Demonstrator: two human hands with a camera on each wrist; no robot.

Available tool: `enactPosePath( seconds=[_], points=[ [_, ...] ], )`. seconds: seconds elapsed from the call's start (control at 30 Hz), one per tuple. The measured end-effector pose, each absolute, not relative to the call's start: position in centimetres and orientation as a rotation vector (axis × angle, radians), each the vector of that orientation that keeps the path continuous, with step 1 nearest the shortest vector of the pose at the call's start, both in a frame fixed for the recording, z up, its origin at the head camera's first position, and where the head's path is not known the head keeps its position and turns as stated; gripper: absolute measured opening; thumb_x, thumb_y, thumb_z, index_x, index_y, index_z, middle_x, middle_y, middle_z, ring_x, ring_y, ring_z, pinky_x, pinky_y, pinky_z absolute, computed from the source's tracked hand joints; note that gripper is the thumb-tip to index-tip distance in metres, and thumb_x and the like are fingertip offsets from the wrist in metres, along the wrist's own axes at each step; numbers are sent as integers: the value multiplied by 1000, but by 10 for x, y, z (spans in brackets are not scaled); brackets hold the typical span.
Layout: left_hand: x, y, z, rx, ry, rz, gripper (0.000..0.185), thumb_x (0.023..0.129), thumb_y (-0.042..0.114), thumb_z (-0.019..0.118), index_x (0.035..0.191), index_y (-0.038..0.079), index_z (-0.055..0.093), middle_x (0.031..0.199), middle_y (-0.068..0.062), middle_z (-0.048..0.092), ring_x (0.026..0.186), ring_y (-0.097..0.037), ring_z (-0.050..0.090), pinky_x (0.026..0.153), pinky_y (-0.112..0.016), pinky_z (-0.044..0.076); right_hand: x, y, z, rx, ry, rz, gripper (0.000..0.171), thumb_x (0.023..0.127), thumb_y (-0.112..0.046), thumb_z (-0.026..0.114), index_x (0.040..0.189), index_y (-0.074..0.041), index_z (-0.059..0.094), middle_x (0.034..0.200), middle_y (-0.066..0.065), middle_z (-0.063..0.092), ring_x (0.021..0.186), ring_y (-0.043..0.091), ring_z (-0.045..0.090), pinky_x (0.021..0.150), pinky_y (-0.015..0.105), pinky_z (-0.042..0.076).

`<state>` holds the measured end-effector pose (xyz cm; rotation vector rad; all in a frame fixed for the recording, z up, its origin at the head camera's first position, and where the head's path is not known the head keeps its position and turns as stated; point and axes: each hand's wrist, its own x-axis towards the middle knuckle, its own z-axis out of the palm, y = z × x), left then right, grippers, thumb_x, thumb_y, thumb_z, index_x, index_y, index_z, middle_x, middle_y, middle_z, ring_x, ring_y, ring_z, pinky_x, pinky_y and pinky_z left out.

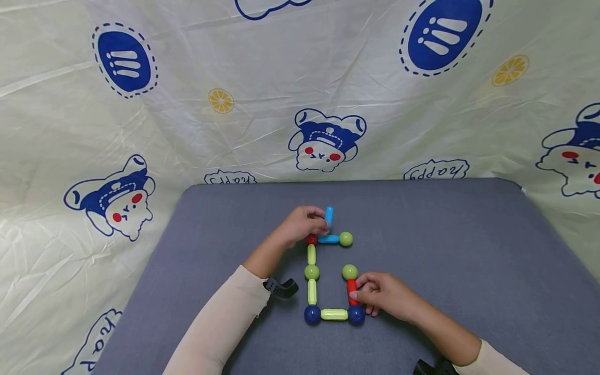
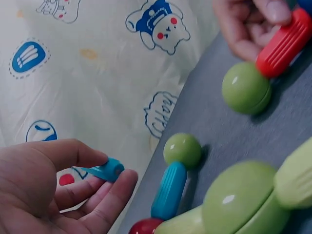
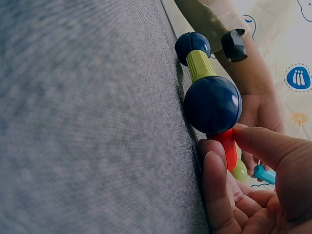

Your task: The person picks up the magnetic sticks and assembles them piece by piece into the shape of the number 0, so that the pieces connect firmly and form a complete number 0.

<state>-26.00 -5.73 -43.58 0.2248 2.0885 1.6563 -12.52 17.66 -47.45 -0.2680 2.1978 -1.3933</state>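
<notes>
My left hand (image 1: 307, 223) pinches a loose blue rod (image 1: 329, 216) between thumb and fingers, just above the red ball (image 1: 311, 239). From that ball a second blue rod (image 2: 168, 191) runs to a green ball (image 1: 346, 239). Yellow-green rods and another green ball (image 1: 311, 272) form the left side, down to a dark blue ball (image 1: 312, 314). Along the bottom, a yellow-green rod (image 1: 334, 314) reaches a second dark blue ball (image 3: 213, 105). My right hand (image 1: 386, 295) grips the red rod (image 1: 352, 292), which joins that ball to a green ball (image 2: 247, 88).
The joined pieces lie on a grey tabletop (image 1: 445, 234). Behind and beside it hangs a pale sheet (image 1: 262, 140) printed with cartoon figures and orange slices. Each wrist wears a black band (image 1: 281, 287).
</notes>
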Motion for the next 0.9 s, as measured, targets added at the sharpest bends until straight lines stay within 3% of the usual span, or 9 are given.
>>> enactPosePath(
  seconds=[0.3,0.67,0.9],
  points=[
    [-235,-45,-434,363,2001,1588,18,88,4,65,104,-3,61,91,-11,69,82,-19,72,89,-45,55,-125,177,-475,-277,2208,-1396,41,88,-34,70,107,0,59,75,5,67,63,18,62,56,35,55],
    [-213,-25,-454,322,2038,1549,16,85,3,67,99,-4,64,85,-8,68,76,-15,68,78,-35,59,-125,177,-473,-300,2184,-1428,39,89,-32,69,108,2,59,76,8,67,63,18,62,55,34,55],
    [-204,-18,-451,231,2158,1470,17,83,7,71,96,-1,64,84,-11,71,78,-25,72,74,-36,59,-125,178,-475,-301,2199,-1413,38,89,-33,69,107,0,60,75,6,67,63,19,63,55,35,55]
  ],
)
